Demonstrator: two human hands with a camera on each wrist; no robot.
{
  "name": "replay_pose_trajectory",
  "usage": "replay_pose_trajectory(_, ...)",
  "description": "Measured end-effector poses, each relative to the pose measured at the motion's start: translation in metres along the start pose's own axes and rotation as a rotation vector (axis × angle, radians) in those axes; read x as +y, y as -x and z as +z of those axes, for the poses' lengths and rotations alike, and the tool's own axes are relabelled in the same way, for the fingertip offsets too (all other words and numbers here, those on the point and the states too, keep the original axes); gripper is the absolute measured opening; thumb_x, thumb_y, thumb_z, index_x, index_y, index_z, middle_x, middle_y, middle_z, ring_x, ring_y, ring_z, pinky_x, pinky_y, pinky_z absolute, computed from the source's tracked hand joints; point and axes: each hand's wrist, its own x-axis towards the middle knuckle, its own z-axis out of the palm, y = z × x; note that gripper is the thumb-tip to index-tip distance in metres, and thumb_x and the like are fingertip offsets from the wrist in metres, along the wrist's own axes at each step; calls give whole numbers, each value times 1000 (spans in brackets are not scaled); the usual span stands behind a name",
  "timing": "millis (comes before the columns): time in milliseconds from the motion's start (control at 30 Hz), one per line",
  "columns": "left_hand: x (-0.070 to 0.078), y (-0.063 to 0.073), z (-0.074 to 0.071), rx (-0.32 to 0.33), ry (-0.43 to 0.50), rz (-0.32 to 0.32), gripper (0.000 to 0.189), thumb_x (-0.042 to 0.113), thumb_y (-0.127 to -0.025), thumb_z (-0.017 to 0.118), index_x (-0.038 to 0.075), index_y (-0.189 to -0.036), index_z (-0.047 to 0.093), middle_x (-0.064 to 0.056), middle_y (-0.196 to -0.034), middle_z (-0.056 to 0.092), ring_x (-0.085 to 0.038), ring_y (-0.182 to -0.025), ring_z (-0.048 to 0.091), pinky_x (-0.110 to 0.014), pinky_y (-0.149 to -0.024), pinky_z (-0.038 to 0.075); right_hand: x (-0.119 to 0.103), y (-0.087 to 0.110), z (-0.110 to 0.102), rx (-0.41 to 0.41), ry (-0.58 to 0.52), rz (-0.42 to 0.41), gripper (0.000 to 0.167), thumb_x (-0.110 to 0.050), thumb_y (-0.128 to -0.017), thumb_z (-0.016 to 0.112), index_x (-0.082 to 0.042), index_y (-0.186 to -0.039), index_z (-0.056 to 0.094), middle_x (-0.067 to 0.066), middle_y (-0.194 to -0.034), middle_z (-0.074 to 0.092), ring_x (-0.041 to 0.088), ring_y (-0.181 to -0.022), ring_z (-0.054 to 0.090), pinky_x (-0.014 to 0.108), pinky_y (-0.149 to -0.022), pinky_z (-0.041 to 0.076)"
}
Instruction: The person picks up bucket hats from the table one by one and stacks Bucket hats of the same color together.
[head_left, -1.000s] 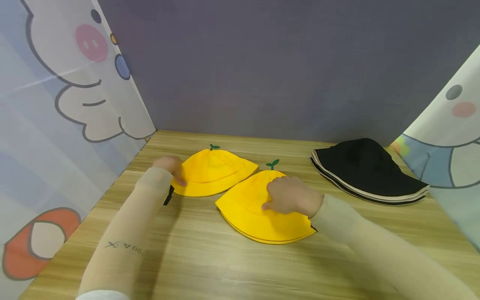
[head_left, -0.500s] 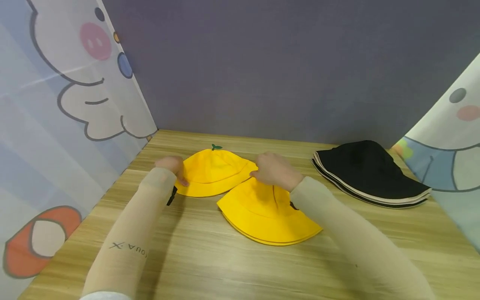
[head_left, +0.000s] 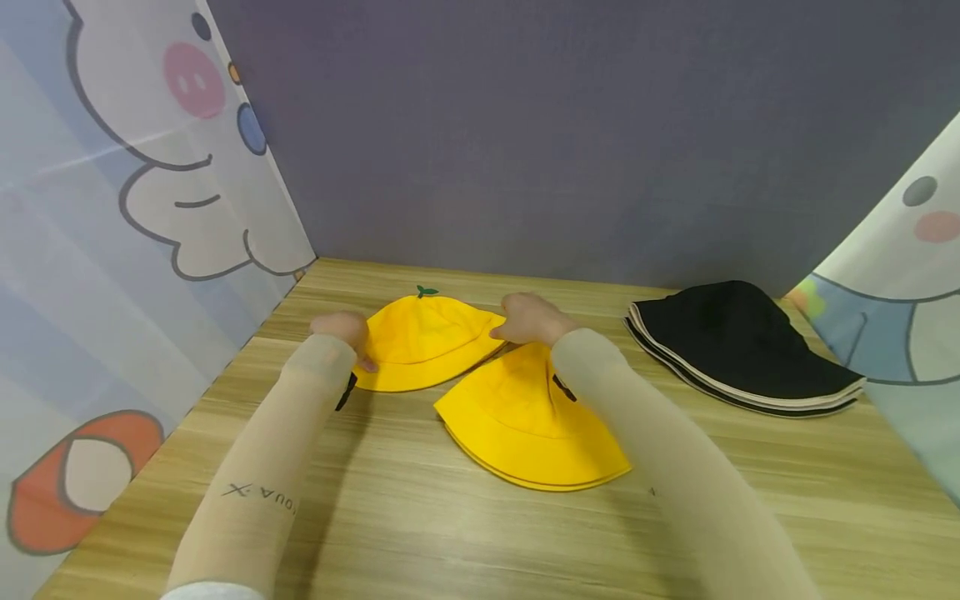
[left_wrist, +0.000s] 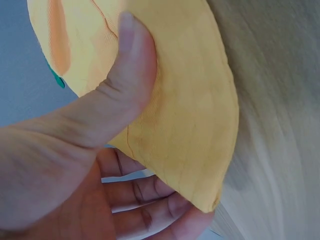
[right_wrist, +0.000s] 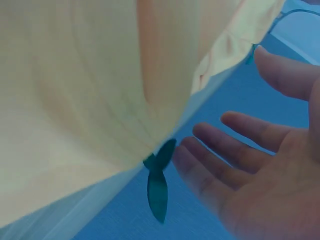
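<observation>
Two piles of yellow bucket hats with green sprouts lie on the wooden table. At the left end of the farther yellow bucket hat [head_left: 423, 333], my left hand [head_left: 341, 329] pinches the brim, thumb [left_wrist: 135, 65] on top and fingers beneath. My right hand [head_left: 534, 319] is at that hat's right brim end; the right wrist view shows its fingers [right_wrist: 235, 145] spread, with the thumb tip close to the cloth. Closer to me sit the nearer yellow bucket hats [head_left: 532, 425], stacked with doubled brim edges. My right hand hides their sprout [right_wrist: 158, 185] in the head view.
Black bucket hats [head_left: 735, 342] with pale brim edges are stacked at the back right. A dark grey wall [head_left: 525, 142] stands behind the table [head_left: 420, 517]. Cartoon-printed sheets [head_left: 142, 250] hang at both sides.
My right hand has moved from the nearer yellow hats up and left to the farther hat's right brim end. My left hand keeps hold of the left brim.
</observation>
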Motion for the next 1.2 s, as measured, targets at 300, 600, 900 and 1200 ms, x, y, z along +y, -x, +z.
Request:
replay_pose_trajectory(300,6,-2,0,13,22,36,75,49,-82,83,-9,-125,62,-24,-122,66,-38,-111,63,-55,-100,48,-2,-14,7,-142,-28,57,81,-41,-101,62,-3,-161,22,15,-162,34,32,-147,35,47,-116,34)
replay_pose_trajectory(600,5,3,-1,40,45,49,71,45,-82,84,-8,-124,63,-23,-121,67,-36,-109,63,-56,-100,48,-3,-19,9,-102,-28,75,71,-43,-99,65,-6,-153,38,19,-153,40,35,-138,40,50,-109,39)
replay_pose_trajectory(900,0,5,2,66,42,65,72,47,-81,83,-7,-124,63,-23,-119,68,-38,-109,64,-58,-99,48,-6,-22,12,6,-137,59,64,-31,-96,73,-1,-146,46,15,-141,51,28,-120,52,41,-97,49)
replay_pose_trajectory(1200,-4,-3,-4,-42,153,142,55,32,-83,86,-4,-118,65,-18,-114,68,-32,-102,62,-55,-97,49,-14,-21,13,13,-145,34,38,-24,-94,76,-3,-121,60,10,-95,61,18,-57,58,29,-56,55)
